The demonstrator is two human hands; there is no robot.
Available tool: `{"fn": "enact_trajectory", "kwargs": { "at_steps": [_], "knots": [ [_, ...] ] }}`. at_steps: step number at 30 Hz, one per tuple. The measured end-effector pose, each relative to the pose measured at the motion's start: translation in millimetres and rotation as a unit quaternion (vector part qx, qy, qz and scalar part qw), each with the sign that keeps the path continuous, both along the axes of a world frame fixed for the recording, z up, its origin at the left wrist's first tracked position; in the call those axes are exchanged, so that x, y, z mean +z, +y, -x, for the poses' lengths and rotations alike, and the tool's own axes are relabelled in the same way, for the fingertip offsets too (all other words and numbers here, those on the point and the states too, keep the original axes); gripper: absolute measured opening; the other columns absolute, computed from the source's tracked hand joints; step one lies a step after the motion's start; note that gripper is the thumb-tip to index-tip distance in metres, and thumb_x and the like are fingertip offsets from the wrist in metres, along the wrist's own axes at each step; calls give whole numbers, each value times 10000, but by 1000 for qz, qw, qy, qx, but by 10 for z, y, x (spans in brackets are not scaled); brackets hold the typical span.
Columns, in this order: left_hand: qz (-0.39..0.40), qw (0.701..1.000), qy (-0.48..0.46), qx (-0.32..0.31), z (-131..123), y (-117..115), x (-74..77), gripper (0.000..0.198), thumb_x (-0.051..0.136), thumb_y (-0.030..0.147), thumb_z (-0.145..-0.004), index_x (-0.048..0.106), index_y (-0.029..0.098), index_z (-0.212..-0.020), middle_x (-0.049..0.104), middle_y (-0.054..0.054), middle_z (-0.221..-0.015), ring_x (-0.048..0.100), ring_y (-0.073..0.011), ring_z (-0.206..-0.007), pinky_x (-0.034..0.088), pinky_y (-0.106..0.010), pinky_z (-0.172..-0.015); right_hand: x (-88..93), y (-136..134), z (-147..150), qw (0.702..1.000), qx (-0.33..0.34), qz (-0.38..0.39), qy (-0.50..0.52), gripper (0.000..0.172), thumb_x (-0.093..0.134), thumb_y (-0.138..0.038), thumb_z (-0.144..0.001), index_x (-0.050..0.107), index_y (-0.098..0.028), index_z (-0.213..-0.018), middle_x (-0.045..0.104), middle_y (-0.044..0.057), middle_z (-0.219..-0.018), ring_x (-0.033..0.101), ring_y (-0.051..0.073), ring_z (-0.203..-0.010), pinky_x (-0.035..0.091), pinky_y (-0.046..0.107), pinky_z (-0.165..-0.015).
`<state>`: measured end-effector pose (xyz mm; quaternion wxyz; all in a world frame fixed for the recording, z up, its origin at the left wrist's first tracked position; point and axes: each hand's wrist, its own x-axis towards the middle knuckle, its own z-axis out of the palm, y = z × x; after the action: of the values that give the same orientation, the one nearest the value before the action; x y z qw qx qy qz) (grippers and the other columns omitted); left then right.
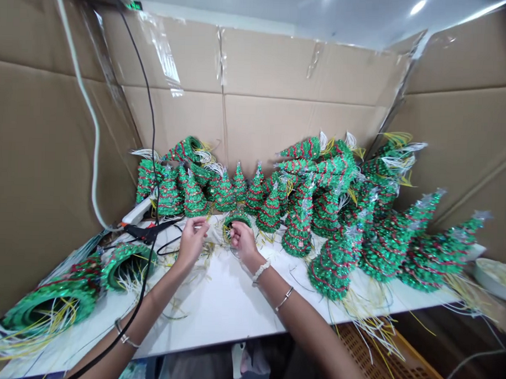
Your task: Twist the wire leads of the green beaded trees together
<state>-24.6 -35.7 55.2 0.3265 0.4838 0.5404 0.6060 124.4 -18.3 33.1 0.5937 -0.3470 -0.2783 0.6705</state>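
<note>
A small green tinsel Christmas tree [239, 215] lies in front of me, its hollow base turned my way and thin wires showing in it. My right hand [243, 241] is at that base with the fingers pinched together. What they pinch is too small to make out. To the left of the base, my left hand [192, 238] is closed in a pinch as well. A thin yellow wire [209, 216] shows close to its fingertips; whether it is held I cannot tell. Loose wire ends lie on the white tabletop [220, 299] between and below the hands.
Several tinsel trees [299, 224] stand or lie along the back and right. Two hollow trees [128, 265] lie at left. A glue gun [146, 227] with a cord is behind my left hand. A black cable [152, 125] hangs in front. Cardboard walls [301, 119] enclose the table.
</note>
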Motion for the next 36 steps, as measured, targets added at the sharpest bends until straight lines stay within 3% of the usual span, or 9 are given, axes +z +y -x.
{"fn": "enact_trajectory", "kwargs": {
  "at_steps": [6,13,17,23,25,28,31,34,36],
  "knots": [
    [-42,997,-33,50,-120,218,-87,271,635,333,-732,581,200,-962,584,-6,-843,553,-160,-696,465,-305,-691,207,33,-103,991,90,77,55,274,657,-427,-826,516,-193,-804,520,-96,-544,323,49,-360,180,187,-380],
    [-74,995,6,61,-71,246,-241,268,611,369,-794,575,219,-1012,615,-20,-910,587,-186,-778,481,-320,-760,408,-12,-122,997,-36,64,-24,512,769,-513,-760,358,-219,-674,364,-129,-487,275,24,-358,122,175,-362],
    [-79,994,4,70,17,258,-301,277,599,375,-803,560,224,-1031,610,-19,-925,584,-179,-766,485,-315,-754,786,-245,-305,993,-96,37,-60,539,824,-496,-719,357,-229,-692,331,-141,-477,257,23,-357,127,182,-355],
    [-56,996,24,60,32,233,-366,290,595,378,-812,566,231,-1060,613,-28,-944,581,-192,-798,475,-317,-742,1556,-1027,-917,978,-136,-97,-129,459,830,-457,-739,443,-215,-692,379,-117,-514,271,21,-384,178,196,-363],
    [-50,997,22,51,28,217,-376,285,595,366,-803,568,232,-1053,611,-26,-939,581,-191,-807,471,-313,-744,1893,-1236,-1216,953,-173,-154,-197,378,799,-414,-783,506,-201,-672,434,-94,-518,322,29,-403,209,203,-380],
    [-42,998,23,43,28,201,-396,296,596,370,-788,570,234,-1049,616,-27,-946,583,-188,-804,477,-308,-738,2474,-1311,-1758,906,-250,-188,-284,309,662,-321,-877,637,-128,-636,653,-26,-643,523,23,-529,294,220,-499],
    [-31,999,24,33,25,206,-435,327,606,379,-759,577,235,-1052,621,-25,-950,584,-183,-781,487,-310,-727,2995,-1072,-2423,870,-306,-157,-352,607,343,-337,-919,584,16,-487,750,75,-880,619,51,-692,269,363,-575],
    [-24,999,28,30,21,230,-490,365,640,389,-709,590,232,-1034,622,-16,-933,581,-178,-757,490,-310,-716,3298,-634,-3186,772,-415,-169,-450,648,197,-334,-854,443,28,-376,715,175,-1053,615,64,-787,267,456,-591],
    [-15,999,29,27,24,251,-529,390,651,404,-693,595,236,-1040,631,-17,-940,596,-182,-763,499,-317,-715,3375,-320,-3693,672,-476,-150,-548,636,204,-342,-851,451,-1,-375,708,186,-1054,625,90,-852,292,442,-615]
  ]
}}
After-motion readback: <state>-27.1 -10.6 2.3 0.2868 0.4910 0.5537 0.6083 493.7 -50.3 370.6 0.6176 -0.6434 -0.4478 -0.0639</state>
